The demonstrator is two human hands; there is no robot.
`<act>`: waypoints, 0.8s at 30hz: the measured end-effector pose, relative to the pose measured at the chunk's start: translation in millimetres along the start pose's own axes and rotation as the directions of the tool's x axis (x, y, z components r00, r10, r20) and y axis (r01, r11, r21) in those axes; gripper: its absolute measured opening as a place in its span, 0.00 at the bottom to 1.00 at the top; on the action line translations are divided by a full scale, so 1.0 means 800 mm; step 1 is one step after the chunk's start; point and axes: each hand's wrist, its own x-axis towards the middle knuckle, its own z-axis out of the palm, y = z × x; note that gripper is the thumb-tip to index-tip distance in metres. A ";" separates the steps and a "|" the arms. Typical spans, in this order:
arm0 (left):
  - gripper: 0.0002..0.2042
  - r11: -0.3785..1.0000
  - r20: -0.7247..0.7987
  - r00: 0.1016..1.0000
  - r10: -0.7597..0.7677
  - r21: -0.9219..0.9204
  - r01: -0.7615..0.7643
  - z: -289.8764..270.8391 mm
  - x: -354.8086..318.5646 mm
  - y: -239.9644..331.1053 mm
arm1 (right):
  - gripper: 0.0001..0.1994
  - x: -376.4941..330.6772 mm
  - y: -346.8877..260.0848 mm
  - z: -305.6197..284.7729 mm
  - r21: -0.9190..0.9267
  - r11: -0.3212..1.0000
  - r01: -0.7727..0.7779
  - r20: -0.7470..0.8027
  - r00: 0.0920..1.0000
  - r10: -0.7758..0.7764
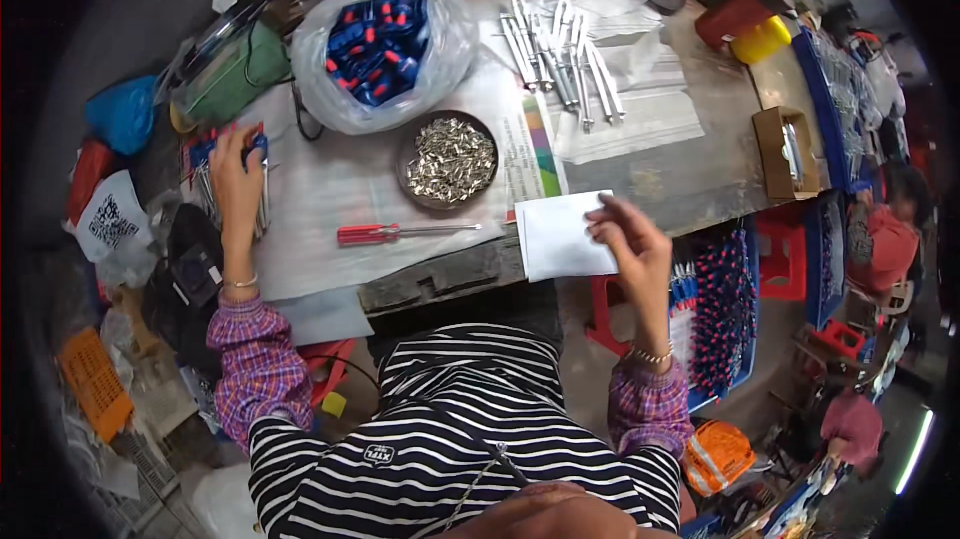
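Between nine and ten o'clock, the left hand (236, 167) rests over blue-and-red-handled tools (202, 153) with metal shafts; whether it grips one I cannot tell. These look already joined. At eleven, a clear plastic bag (455, 29) is full of blue-and-red pieces (375, 49), apparently not yet used. Just inward, toward nine, a red-handled screwdriver (365, 234) lies on the covered desk (720, 154), below a bowl (425, 202) heaped with small metal parts, so plenty seems left. At one o'clock, bare metal pieces (558, 69) lie loose. At three, the right hand (637, 244) is half-curled at a white sheet (555, 239), pinching or merely touching, unclear. Toward four, a blue tray (748, 359) holds many similar blue-and-red items, seemingly further along.
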 end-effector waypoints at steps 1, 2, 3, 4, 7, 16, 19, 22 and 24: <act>0.16 0.998 -0.009 1.000 0.002 -0.064 -0.003 -0.006 0.005 0.004 | 0.15 0.014 -0.004 -0.010 -0.051 0.999 0.003 -0.044 0.999 -0.005; 0.16 0.998 -0.015 1.000 0.005 -0.067 -0.006 -0.012 0.009 0.013 | 0.15 0.027 -0.009 -0.016 -0.101 0.995 0.003 -0.083 0.996 -0.012; 0.16 0.971 -0.024 0.999 0.049 -0.235 -0.053 -0.021 0.017 0.037 | 0.16 0.039 -0.015 -0.017 -0.202 0.978 0.045 -0.060 0.997 -0.058; 0.15 0.912 -0.038 0.995 0.088 -0.399 -0.096 -0.030 0.026 0.064 | 0.16 0.051 -0.028 -0.012 -0.203 0.978 0.050 -0.060 0.996 -0.063; 0.15 0.871 -0.061 0.938 0.342 -0.355 -0.340 -0.036 0.072 0.116 | 0.17 0.091 -0.068 0.037 -0.478 0.697 0.534 0.243 0.843 -0.479; 0.11 0.882 0.005 0.944 0.330 -0.358 -0.307 -0.006 0.095 0.061 | 0.14 0.243 -0.055 0.162 -0.490 0.542 0.683 0.349 0.723 -0.596; 0.11 0.857 0.035 0.926 0.377 -0.393 -0.334 -0.009 0.093 0.068 | 0.11 0.272 -0.030 0.161 -0.390 0.643 0.659 0.214 0.744 -0.633; 0.12 0.860 0.021 0.925 0.380 -0.377 -0.345 -0.013 0.089 0.073 | 0.09 0.277 -0.007 0.159 -0.162 0.889 0.429 0.087 0.903 -0.420; 0.12 0.854 0.020 0.925 0.379 -0.392 -0.342 -0.013 0.088 0.071 | 0.10 0.275 0.002 0.153 -0.193 0.902 0.385 0.105 0.923 -0.371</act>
